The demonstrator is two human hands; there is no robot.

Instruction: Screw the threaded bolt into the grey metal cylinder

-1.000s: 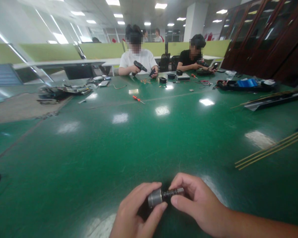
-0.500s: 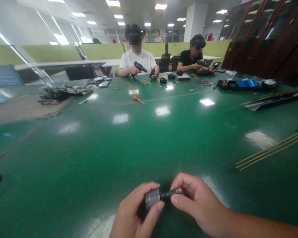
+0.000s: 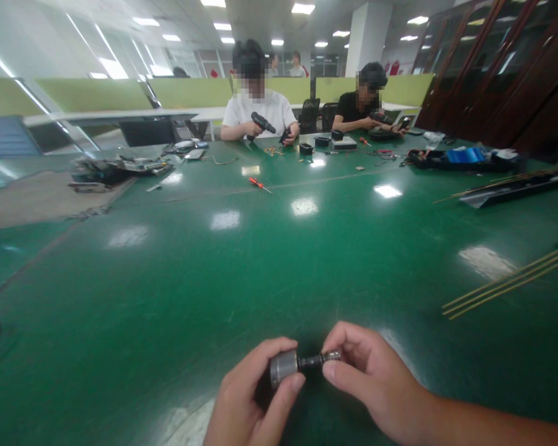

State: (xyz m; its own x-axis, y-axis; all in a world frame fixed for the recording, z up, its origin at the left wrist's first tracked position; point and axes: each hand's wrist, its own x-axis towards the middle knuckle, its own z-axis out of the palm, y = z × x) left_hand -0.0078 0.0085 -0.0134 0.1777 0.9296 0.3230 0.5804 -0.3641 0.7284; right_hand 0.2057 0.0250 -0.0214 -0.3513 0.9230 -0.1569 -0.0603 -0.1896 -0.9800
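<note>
- Here's the green tabletop (image 3: 242, 266), stretching out beyond your fingers (image 3: 294, 385) and well past them on both sides.
- Off to the right of your fingers and farther away lie thin brass-coloured rods (image 3: 511, 282), their right ends cut off by the edge of view.
- Your left hand (image 3: 248, 396) curves in, thumb and forefinger pinching; your right hand (image 3: 384, 378) faces it, its thumb and forefinger pinching too.
- Right between the two, the metal part (image 3: 284, 367)! Its long axis runs across from left fingers to right, tipped a touch away at the right end.
- The thick cylinder end sits in your left grip, so that hand is nearer the bulk; its outer end is partly tucked behind your thumb.
- Narrowest of all, the dark shaft (image 3: 311, 362) reaches your right fingers, which cover some of its ringed tip. Fine detail there is too small to read, and you can't tell whether anything touches the tabletop underneath.
</note>
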